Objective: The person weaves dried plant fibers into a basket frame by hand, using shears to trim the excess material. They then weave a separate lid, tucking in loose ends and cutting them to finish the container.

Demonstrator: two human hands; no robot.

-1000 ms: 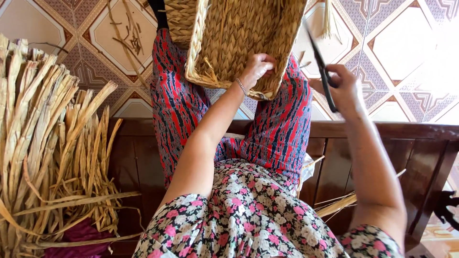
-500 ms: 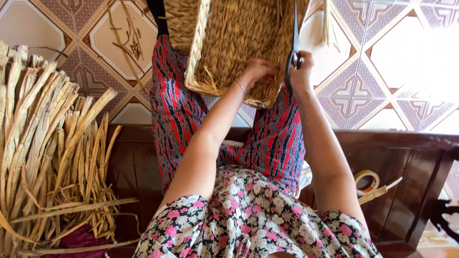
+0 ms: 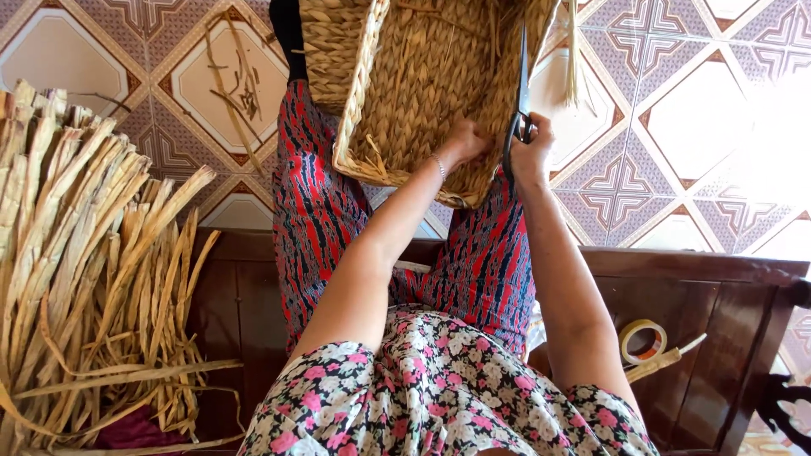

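A woven straw basket (image 3: 422,76) rests on my knees, its open side tilted toward me. My left hand (image 3: 463,140) grips its near rim from inside. My right hand (image 3: 532,150) holds black scissors (image 3: 521,93) with the blades pointing up along the basket's right wall. I sit on a dark wooden bench (image 3: 693,279), in red patterned trousers and a floral top.
A large bundle of dried straw strips (image 3: 93,279) lies at my left. A roll of tape (image 3: 644,340) and loose strips sit on the bench at my right. Straw scraps (image 3: 236,93) litter the patterned tile floor.
My right hand has brought the scissors in from the right to the basket's right wall. My left hand stays on the rim.
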